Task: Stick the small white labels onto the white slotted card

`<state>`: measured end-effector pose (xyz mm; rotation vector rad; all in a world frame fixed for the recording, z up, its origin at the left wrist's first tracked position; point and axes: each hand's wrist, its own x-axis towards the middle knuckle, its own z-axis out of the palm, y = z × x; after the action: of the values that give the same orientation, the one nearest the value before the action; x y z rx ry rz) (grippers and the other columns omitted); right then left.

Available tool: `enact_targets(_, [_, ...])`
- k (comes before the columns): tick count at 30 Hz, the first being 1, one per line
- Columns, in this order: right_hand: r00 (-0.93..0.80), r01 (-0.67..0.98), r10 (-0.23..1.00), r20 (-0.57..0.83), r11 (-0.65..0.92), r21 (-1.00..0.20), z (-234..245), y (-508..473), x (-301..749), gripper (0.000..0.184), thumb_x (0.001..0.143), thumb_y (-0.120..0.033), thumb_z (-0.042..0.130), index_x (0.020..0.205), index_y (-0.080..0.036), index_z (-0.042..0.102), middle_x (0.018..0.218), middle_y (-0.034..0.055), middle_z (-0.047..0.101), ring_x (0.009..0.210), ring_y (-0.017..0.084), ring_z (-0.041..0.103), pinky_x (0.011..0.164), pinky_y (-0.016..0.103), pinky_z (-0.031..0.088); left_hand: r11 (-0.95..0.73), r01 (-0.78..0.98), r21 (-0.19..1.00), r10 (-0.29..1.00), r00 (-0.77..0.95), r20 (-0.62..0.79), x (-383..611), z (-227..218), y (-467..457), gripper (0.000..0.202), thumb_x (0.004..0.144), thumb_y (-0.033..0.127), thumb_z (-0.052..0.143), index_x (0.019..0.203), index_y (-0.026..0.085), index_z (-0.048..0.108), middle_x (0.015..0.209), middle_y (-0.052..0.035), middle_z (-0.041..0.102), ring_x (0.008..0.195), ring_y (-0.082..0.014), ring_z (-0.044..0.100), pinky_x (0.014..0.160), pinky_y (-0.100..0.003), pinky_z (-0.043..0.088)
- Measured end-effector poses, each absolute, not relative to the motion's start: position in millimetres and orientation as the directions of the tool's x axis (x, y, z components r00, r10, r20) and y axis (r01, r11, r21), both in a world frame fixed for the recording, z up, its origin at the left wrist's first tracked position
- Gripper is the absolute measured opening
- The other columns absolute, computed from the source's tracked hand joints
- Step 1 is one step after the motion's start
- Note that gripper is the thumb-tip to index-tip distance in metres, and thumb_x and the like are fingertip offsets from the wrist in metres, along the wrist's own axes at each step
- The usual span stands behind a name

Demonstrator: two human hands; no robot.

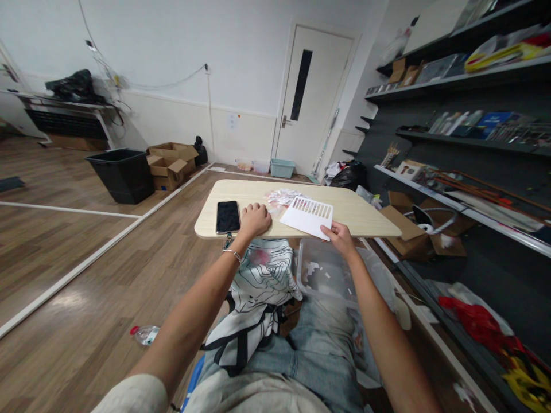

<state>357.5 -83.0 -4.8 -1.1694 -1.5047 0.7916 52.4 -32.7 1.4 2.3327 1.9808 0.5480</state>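
My right hand (338,235) pinches the near right corner of a white card (305,221) between thumb and fingers. A row of narrow cut-out slots runs along the card's far side, and the card lies tilted over the table (365,215). Resting on the tabletop, my left hand (255,219) has its fingers curled under, so whatever may be in them is hidden. Just left of it lies a black phone (228,217), screen up. Beyond the card is a loose heap of small white paper pieces (284,197), partly covered by the card.
Below the table's near edge stands a clear plastic bin (321,275) with a few white scraps. A patterned cloth bag (264,269) sits by my legs. On the floor are a plastic bottle (146,334) and a black bin (123,178). Shelves (465,212) line the right side.
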Motion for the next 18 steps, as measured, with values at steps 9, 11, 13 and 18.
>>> enact_targets(9, [-0.011,0.286,0.951,0.309,0.299,-0.91,-6.3,-82.3,356.2,0.064,0.065,-0.065,0.089,0.101,-0.013,0.082,0.083,0.0106,0.08,0.066,0.024,0.07,0.053,0.035,0.059,-0.188,0.955,0.231,0.96,0.128,0.249,53.6,1.9,-33.3,0.045,0.105,0.038,0.035,0.133,0.017,0.064,0.145,-0.0194,0.062,0.135,-0.0347,0.053,0.113,-0.049,0.039])
enact_targets(11, [-0.006,0.286,0.95,0.312,0.301,-0.91,-6.5,-82.2,356.1,0.063,0.064,-0.065,0.089,0.1,-0.013,0.082,0.083,0.0105,0.081,0.066,0.024,0.07,0.053,0.034,0.059,-0.185,0.956,0.228,0.961,0.127,0.247,53.5,2.1,-33.4,0.044,0.105,0.038,0.036,0.133,0.018,0.064,0.145,-0.0185,0.063,0.135,-0.0343,0.053,0.113,-0.049,0.039])
enact_targets(13, [-0.003,0.281,0.949,0.315,0.304,-0.91,-6.6,-82.2,355.9,0.062,0.064,-0.065,0.09,0.098,-0.013,0.082,0.082,0.0103,0.08,0.065,0.024,0.07,0.053,0.034,0.059,-0.184,0.956,0.228,0.961,0.126,0.246,53.2,2.1,-33.4,0.043,0.106,0.038,0.036,0.133,0.019,0.064,0.145,-0.0178,0.063,0.135,-0.0339,0.054,0.113,-0.049,0.039])
enact_targets(18, [-0.014,0.287,0.946,0.325,0.315,-0.905,-6.4,-83.1,355.4,0.059,0.064,-0.064,0.089,0.096,-0.015,0.082,0.08,0.0091,0.079,0.065,0.024,0.069,0.053,0.034,0.058,-0.195,0.951,0.24,0.959,0.133,0.25,52.5,1.2,-32.5,0.044,0.105,0.038,0.036,0.132,0.018,0.064,0.145,-0.0191,0.062,0.136,-0.0347,0.053,0.114,-0.05,0.038])
